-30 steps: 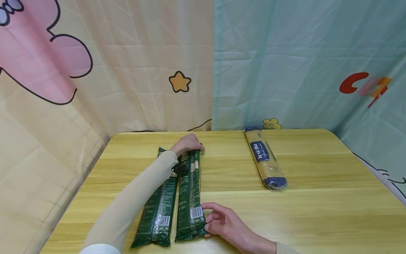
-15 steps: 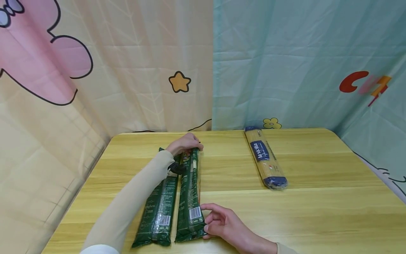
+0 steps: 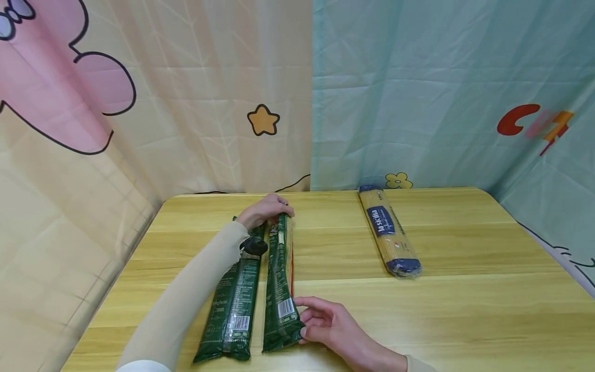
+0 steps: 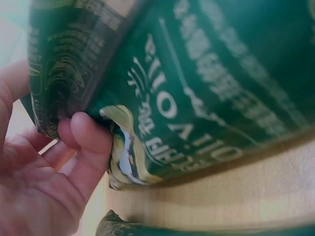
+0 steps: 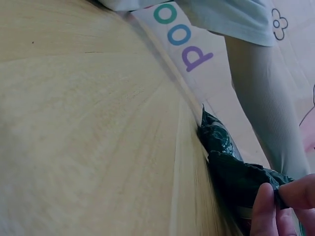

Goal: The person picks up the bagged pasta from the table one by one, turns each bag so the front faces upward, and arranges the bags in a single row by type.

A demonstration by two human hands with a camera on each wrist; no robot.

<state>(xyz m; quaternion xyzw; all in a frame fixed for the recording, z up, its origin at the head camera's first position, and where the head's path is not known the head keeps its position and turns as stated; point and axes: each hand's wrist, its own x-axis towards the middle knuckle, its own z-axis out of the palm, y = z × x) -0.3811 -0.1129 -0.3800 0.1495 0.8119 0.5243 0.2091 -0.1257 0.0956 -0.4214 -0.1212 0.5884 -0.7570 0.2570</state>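
A green spaghetti pack stands tilted on its side edge, its right side showing a red and yellowish strip. My left hand grips its far end; in the left wrist view, the thumb and fingers pinch the green wrapper. At the near right corner, my right hand pinches the wrapper below the barcode, and the right wrist view shows its fingertips on the crimped end. Just left lies a second green spaghetti pack, partly hidden by my left forearm.
A clear pack of spaghetti with blue ends lies toward the back right of the wooden table. Printed curtains hang behind and beside the table.
My left hand has shifted slightly left and back with the pack's far end. The pack has turned up from flat onto its edge, and its near end has slid slightly right.
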